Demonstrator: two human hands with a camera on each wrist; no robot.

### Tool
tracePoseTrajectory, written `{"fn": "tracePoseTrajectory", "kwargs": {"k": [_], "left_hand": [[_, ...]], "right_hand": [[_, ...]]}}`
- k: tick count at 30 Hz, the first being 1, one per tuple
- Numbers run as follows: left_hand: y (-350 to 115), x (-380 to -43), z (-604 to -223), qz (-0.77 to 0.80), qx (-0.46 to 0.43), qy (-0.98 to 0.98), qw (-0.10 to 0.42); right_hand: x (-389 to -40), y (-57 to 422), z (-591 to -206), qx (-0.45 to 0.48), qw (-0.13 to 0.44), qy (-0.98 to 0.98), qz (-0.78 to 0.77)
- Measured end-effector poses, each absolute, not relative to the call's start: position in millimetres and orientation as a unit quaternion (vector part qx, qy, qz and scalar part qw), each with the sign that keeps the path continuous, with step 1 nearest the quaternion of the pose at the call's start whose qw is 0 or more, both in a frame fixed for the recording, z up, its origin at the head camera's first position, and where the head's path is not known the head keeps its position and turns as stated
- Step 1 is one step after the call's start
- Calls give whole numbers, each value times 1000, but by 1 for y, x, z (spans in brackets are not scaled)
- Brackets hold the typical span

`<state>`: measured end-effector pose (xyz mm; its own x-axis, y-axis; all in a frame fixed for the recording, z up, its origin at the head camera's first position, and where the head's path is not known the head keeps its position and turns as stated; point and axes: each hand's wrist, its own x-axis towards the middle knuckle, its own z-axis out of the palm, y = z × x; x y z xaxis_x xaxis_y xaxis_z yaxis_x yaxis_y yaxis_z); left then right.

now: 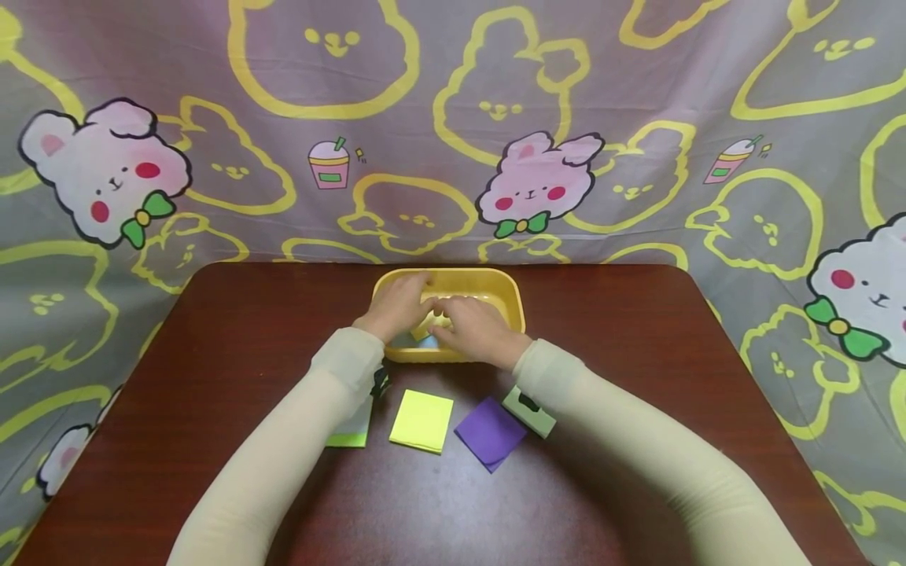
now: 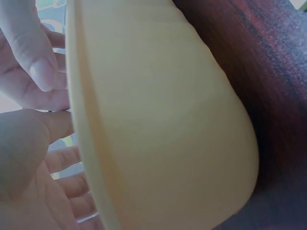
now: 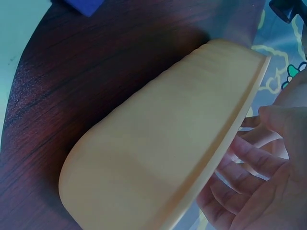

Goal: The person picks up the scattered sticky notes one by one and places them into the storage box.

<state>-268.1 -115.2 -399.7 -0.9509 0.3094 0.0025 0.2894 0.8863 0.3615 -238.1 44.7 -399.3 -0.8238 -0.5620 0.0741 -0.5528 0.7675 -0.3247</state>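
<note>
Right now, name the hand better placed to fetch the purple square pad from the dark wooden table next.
Probably the right hand: it is over the rounded yellow tub, nearer the purple square pad. The left hand is farther off, toward the tub's left side.

Tub (image 1: 470, 283) is yel., bench (image 1: 623, 330) dk red-brn, grained, one pad (image 1: 421, 421) neon-yel., another pad (image 1: 490, 432) purple, sleeves (image 1: 276, 448) cream, backdrop (image 1: 403, 149) grey w/ yel. outlines (image 1: 318, 110) & wht bunnies (image 1: 541, 187).

Tray walls (image 3: 153, 132) upright, note pads (image 1: 421, 421) nearside, free table (image 1: 609, 322) flanking
</note>
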Motion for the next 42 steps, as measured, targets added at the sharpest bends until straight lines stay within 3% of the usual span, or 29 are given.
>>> {"fn": "tracePoseTrajectory", "kwargs": {"k": [42], "left_hand": [[-123, -239, -393, 137, 158, 977, -32]], "right_hand": [[-236, 63, -398, -266, 6, 942, -202]]}}
